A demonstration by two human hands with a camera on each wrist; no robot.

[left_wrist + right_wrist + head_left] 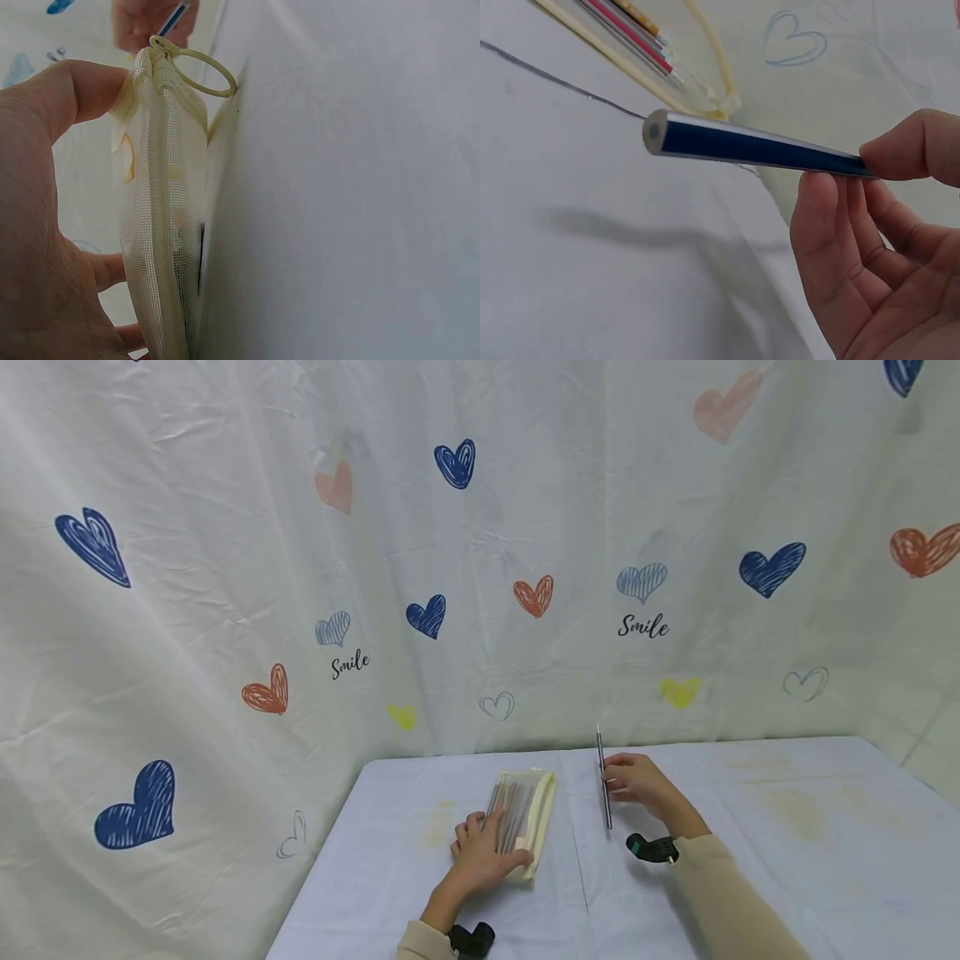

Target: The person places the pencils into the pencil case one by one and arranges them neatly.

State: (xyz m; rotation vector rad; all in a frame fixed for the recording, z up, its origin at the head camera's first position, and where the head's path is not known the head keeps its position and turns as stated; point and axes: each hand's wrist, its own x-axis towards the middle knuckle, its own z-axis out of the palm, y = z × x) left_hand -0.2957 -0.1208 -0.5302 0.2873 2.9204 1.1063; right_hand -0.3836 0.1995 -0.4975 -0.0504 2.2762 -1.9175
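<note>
My right hand (636, 783) pinches a dark blue and silver pencil (757, 146) between thumb and fingers, above the table. The pencil's near end is flat, with the lead core showing, and points toward me. To the left, a pale yellow zipped mesh pouch (165, 210) lies on the table. Pencils show through its clear face, among them a pink pencil (641, 37). My left hand (482, 853) rests on the pouch's near part, fingers spread toward its left side and thumb at its lower right. A cord loop (210, 79) hangs at the pouch's corner.
A white cloth covers the table (750, 860), with faint yellowish patches and a crease line down the middle. Behind the table hangs a pale curtain (570, 677) printed with hearts and "Smile". Black wrist devices sit on both wrists.
</note>
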